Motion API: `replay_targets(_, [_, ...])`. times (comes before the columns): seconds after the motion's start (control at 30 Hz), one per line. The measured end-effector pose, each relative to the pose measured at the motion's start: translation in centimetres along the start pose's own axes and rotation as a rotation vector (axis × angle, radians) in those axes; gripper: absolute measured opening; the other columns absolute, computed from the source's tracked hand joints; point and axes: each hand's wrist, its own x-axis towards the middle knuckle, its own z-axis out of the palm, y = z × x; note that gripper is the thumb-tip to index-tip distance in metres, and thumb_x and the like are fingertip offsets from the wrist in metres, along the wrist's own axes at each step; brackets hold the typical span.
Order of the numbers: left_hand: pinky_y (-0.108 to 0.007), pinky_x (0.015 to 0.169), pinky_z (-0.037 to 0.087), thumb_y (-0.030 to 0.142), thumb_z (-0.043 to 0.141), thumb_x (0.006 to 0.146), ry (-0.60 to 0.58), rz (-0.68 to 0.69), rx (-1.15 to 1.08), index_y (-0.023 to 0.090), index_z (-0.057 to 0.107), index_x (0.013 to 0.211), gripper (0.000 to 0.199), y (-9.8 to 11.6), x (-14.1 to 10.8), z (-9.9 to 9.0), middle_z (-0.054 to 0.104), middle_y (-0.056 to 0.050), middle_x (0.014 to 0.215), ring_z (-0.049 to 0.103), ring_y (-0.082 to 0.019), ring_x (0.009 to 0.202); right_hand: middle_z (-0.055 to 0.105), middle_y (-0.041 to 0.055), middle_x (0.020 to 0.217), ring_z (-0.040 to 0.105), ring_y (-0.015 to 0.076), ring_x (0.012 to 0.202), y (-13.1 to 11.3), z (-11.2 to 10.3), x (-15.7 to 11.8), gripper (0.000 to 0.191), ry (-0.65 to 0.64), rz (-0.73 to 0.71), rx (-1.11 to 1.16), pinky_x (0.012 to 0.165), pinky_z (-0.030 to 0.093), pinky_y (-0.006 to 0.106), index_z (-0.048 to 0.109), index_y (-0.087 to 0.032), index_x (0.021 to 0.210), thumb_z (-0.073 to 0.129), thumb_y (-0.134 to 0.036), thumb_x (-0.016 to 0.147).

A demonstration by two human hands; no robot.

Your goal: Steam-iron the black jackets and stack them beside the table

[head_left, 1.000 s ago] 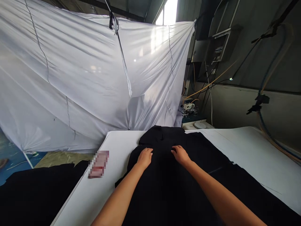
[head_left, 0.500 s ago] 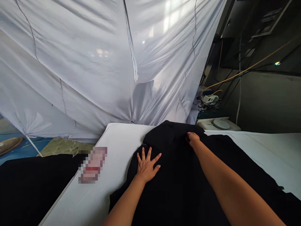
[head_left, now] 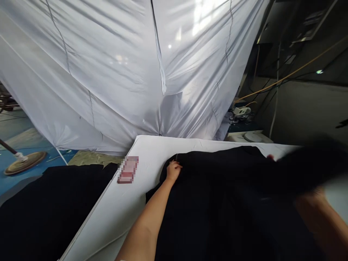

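A wide piece of black cloth [head_left: 212,203] lies over the white table, with a short toothed or stitched strip at its far left edge. Beside that strip my left hand [head_left: 174,171] has its fingers curled together on the cloth's edge. At the right, my right hand [head_left: 315,197] is smeared by motion, under and against a raised, blurred fold of the same cloth. The fold hides its fingers, so their grip does not show. A small reddish spot peeks out at the fold's far edge, too blurred to name.
The white tabletop [head_left: 108,214] carries a pixelated pinkish item [head_left: 128,170] near its left edge. More black cloth [head_left: 59,203] lies left of it. A white sheet [head_left: 114,87] hangs behind. A stand with a round base [head_left: 25,163] is at far left, a small machine [head_left: 241,111] behind right.
My left hand went from spread flat to curled at the cloth's edge. My right hand moved right and nearer, and the cloth there is lifted and folded over. The view shifted slightly.
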Motion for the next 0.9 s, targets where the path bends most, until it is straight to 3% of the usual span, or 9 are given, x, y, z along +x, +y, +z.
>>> replay_targets(0.07, [-0.033, 0.089, 0.045, 0.004, 0.044, 0.073, 0.077, -0.114, -0.029, 0.023, 0.068, 0.079, 0.03, 0.2, 0.6, -1.0, 0.061, -0.001, 0.087, 0.056, -0.014, 0.092, 0.066, 0.0069, 0.094, 0.06, 0.0158, 0.096, 1.5, -3.5, -4.5, 0.053, -0.116, 0.018, -0.13, 0.085, 0.046, 0.038, 0.064, -0.029, 0.073, 0.019, -0.057, 0.083])
replay_targets(0.13, [-0.035, 0.09, 0.044, 0.005, 0.041, 0.074, 0.113, -0.125, -0.017, 0.02, 0.065, 0.092, 0.034, 0.8, 0.7, -1.8, 0.059, -0.005, 0.096, 0.054, -0.016, 0.096, 0.065, 0.006, 0.106, 0.059, 0.0209, 0.101, 2.9, -5.9, -8.9, 0.057, -0.177, 0.194, -0.141, 0.08, 0.048, 0.042, 0.066, -0.032, 0.082, 0.019, -0.065, 0.08])
replay_targets(0.2, [-0.038, 0.096, 0.038, 0.013, 0.047, 0.075, 0.1, -0.046, 0.023, 0.021, 0.061, 0.105, 0.033, 2.1, 0.3, -2.0, 0.054, -0.008, 0.11, 0.048, -0.019, 0.108, 0.062, 0.0051, 0.114, 0.056, 0.0259, 0.105, 3.9, -7.0, -12.7, 0.054, -0.28, 0.433, -0.218, 0.078, 0.048, 0.044, 0.066, -0.037, 0.093, 0.027, -0.07, 0.075])
replay_targets(0.27, [-0.047, 0.102, 0.028, 0.027, 0.052, 0.077, -0.027, 0.109, 0.105, 0.027, 0.054, 0.116, 0.039, 3.8, -0.5, -1.8, 0.05, -0.007, 0.121, 0.039, -0.024, 0.119, 0.058, 0.0058, 0.12, 0.052, 0.0278, 0.11, 4.8, -7.0, -15.8, 0.054, -0.35, 0.582, -0.389, 0.085, 0.046, 0.043, 0.062, -0.035, 0.109, 0.041, -0.068, 0.071])
replay_targets(0.43, [-0.068, 0.096, -0.005, 0.04, 0.05, 0.075, -0.522, 0.288, 0.473, 0.038, 0.054, 0.117, 0.042, 8.7, -2.2, -1.7, 0.055, -0.006, 0.116, 0.043, -0.032, 0.115, 0.061, 0.0051, 0.115, 0.053, 0.0274, 0.108, 4.8, -4.8, -19.3, 0.065, -0.222, 0.347, -0.747, 0.096, 0.038, 0.04, 0.054, -0.026, 0.123, 0.066, -0.043, 0.061])
replay_targets(0.53, [-0.066, 0.097, -0.01, 0.036, 0.047, 0.076, -0.534, 0.286, 0.622, 0.028, 0.063, 0.107, 0.036, 11.5, -2.2, -2.3, 0.056, -0.012, 0.113, 0.044, -0.034, 0.113, 0.065, 0.007, 0.103, 0.055, 0.031, 0.102, 3.4, -3.4, -20.2, 0.056, -0.093, 0.334, -0.844, 0.094, 0.037, 0.046, 0.063, -0.026, 0.11, 0.072, -0.036, 0.055])
replay_targets(0.63, [-0.066, 0.098, -0.005, 0.051, 0.042, 0.077, -0.474, 0.391, 0.554, 0.029, 0.054, 0.12, 0.05, 13.2, -2.7, -2.2, 0.042, -0.012, 0.132, 0.026, -0.039, 0.126, 0.056, 0.012, 0.118, 0.043, 0.0399, 0.114, 3.1, -1.0, -21.6, 0.058, 0.064, 0.33, -0.984, 0.094, 0.028, 0.057, 0.063, -0.028, 0.11, 0.069, -0.049, 0.057])
replay_targets(0.77, [-0.073, 0.09, -0.001, 0.073, 0.041, 0.065, -0.612, 0.395, 0.516, 0.042, 0.029, 0.134, 0.076, 13.0, -4.9, -0.3, 0.002, -0.001, 0.15, -0.004, -0.048, 0.129, 0.026, 0.0025, 0.145, 0.006, 0.0455, 0.13, 6.9, 3.6, -24.6, 0.06, 0.129, 0.207, -1.242, 0.092, 0.006, 0.071, 0.046, -0.041, 0.126, 0.051, -0.062, 0.07])
replay_targets(0.9, [-0.076, 0.086, 0.003, 0.074, 0.047, 0.06, -0.848, 0.3, 0.553, 0.043, 0.032, 0.132, 0.08, 12.8, -5.0, 1.4, 0.003, -0.002, 0.15, 0.001, -0.05, 0.128, 0.024, -0.001, 0.146, 0.003, 0.0413, 0.132, 10.7, 5.0, -26.6, 0.056, 0.094, 0.192, -1.287, 0.096, 0.0, 0.068, 0.045, -0.041, 0.126, 0.046, -0.061, 0.074])
